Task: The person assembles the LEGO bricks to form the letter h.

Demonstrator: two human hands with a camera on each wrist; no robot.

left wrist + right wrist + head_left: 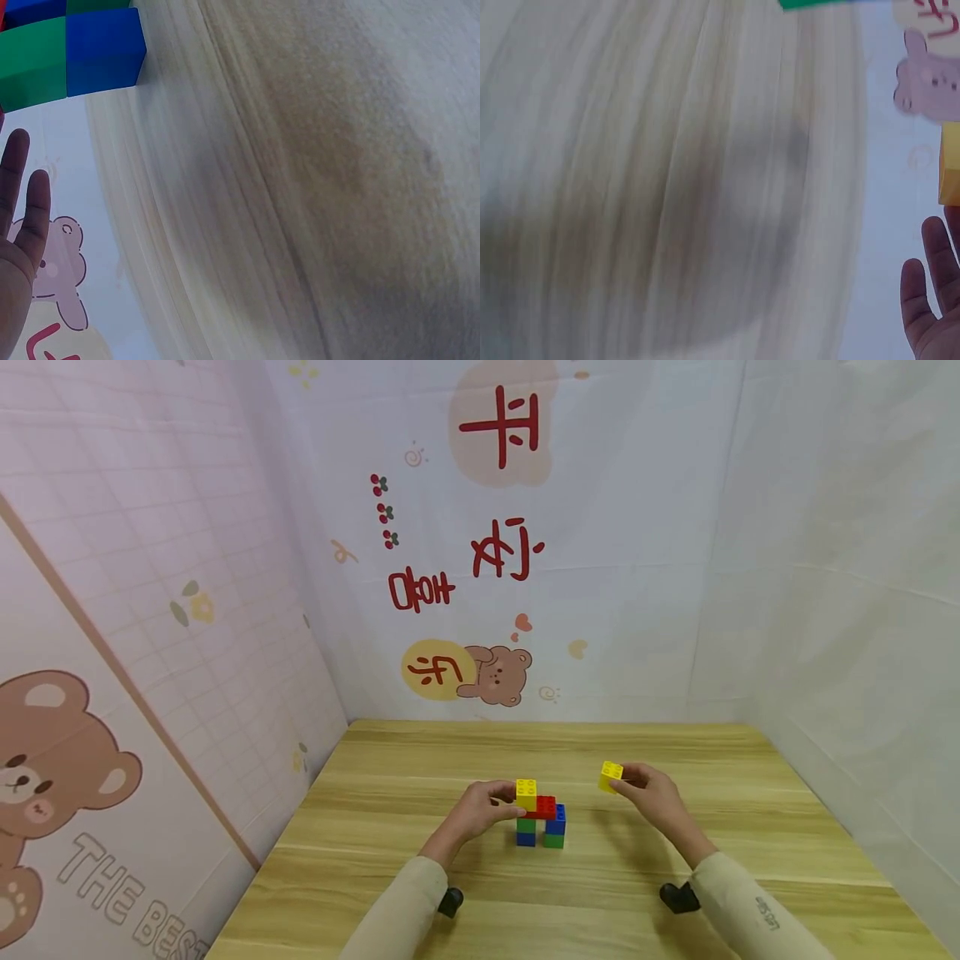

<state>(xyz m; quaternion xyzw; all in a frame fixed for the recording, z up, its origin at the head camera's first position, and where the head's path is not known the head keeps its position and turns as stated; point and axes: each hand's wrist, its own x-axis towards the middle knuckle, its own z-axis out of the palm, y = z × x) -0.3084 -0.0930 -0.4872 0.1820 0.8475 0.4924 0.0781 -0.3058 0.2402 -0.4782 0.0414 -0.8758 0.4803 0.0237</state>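
A small structure of toy building blocks stands on the wooden table. Its left column has a blue block (pixel 527 840) under a green block (pixel 527 826); its right column has a green block (pixel 554 841) under a blue block (pixel 555 825). Across both lies a red block (pixel 547 806), and a yellow block (pixel 527 793) sits on its left end. My left hand (pixel 480 808) pinches that yellow block, thumb in front and fingers partly hidden behind. To the right, my right hand (pixel 654 797) holds another yellow block (pixel 611 776) above the table, apart from the structure.
The wooden table (pixel 420 752) meets a printed white cloth (pixel 637 610) at its back edge, with more cloth along both sides. Small black pieces (pixel 679 897) show under both wrists.
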